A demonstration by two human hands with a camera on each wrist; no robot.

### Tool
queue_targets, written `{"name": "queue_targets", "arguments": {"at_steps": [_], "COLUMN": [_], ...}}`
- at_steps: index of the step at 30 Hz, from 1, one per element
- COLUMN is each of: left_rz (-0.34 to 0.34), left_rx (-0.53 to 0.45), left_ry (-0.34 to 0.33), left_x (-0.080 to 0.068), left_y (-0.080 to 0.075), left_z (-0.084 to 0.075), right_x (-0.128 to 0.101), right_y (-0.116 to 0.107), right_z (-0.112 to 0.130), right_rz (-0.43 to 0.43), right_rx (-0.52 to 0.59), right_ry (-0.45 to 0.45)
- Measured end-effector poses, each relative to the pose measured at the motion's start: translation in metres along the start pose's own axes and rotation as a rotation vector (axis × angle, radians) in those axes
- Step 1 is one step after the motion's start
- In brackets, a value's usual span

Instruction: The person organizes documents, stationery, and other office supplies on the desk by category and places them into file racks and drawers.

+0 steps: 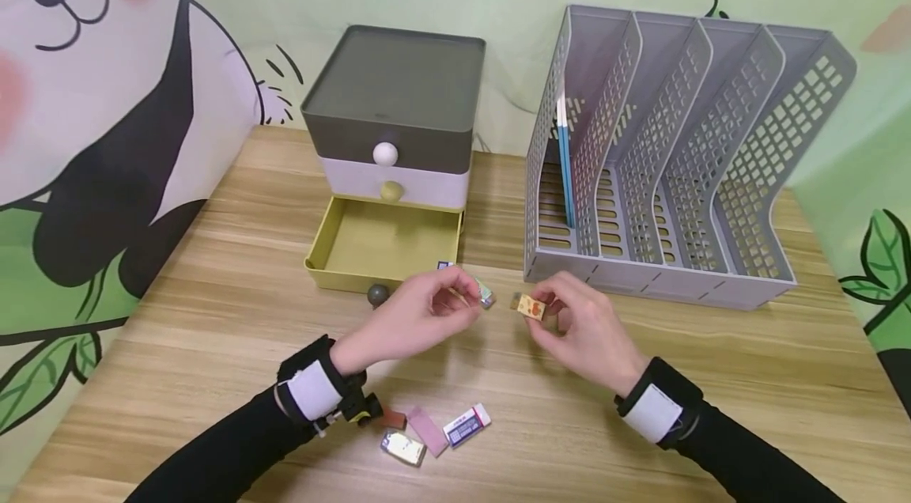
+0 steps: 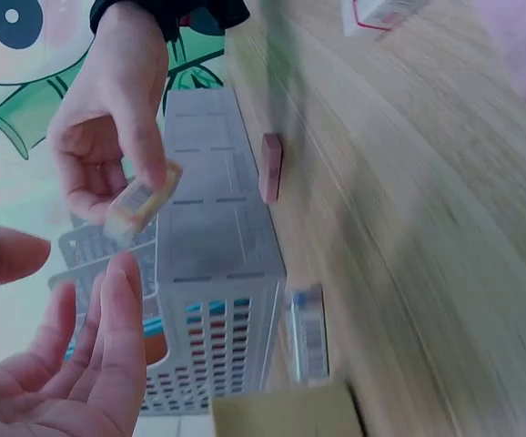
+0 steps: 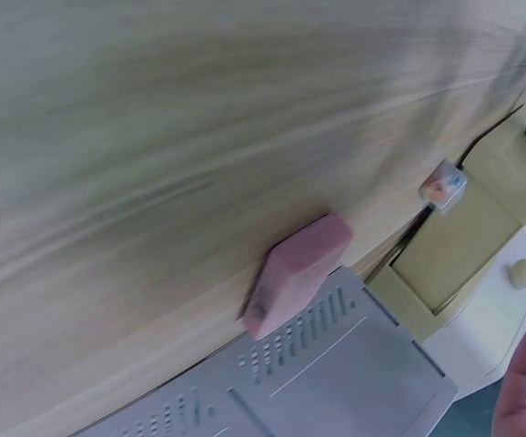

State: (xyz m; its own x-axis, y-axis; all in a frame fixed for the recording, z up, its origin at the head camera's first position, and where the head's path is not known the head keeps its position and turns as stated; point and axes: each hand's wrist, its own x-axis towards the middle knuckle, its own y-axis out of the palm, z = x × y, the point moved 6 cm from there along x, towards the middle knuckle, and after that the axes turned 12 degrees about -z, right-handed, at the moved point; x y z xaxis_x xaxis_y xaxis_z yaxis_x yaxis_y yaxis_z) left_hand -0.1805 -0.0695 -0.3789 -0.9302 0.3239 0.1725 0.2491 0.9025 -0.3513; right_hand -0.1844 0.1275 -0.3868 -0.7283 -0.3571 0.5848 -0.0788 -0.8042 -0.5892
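Observation:
My right hand pinches a small yellow eraser with an orange-red print between thumb and fingertips, raised over the table. In the left wrist view this eraser shows a clear wrapper. Facing it, my left hand holds nothing; its fingers are spread from the thumb, apart from the eraser. A wrapped eraser lies on the table just beyond the left fingertips. Under the right hand, a pink eraser lies beside the file rack; the right hand hides it in the head view.
The bottom yellow drawer of a small cabinet is pulled out. A blue-and-white item shows at its front right corner. A grey file rack stands right. Nearer me lie a white-blue eraser, pink one, and pale wrapped one.

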Motion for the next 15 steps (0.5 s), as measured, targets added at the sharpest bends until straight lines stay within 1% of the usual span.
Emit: {"name": "queue_targets", "arguments": {"at_steps": [3,6,9,15], "left_rz": [-0.008,-0.015,-0.022,-0.038], "left_rx": [-0.057,-0.090,-0.100,-0.073], "left_ry": [-0.030,-0.049,-0.057,-0.036], "left_x": [0.007,0.012,0.017,0.021], "left_y": [0.006,0.012,0.018,0.024], "left_z": [0.003,0.004,0.006,0.011], "right_x": [0.002,0.003,0.004,0.004], "right_y": [0.002,0.005,0.009,0.014], "right_z": [0.004,0.007,0.010,0.013], "right_rz": [-0.044,-0.067,-0.082,-0.103], "right_rx": [-0.002,0.003,0.008,0.033], "right_ry": [-0.026,-0.042,-0.059,-0.082]}}
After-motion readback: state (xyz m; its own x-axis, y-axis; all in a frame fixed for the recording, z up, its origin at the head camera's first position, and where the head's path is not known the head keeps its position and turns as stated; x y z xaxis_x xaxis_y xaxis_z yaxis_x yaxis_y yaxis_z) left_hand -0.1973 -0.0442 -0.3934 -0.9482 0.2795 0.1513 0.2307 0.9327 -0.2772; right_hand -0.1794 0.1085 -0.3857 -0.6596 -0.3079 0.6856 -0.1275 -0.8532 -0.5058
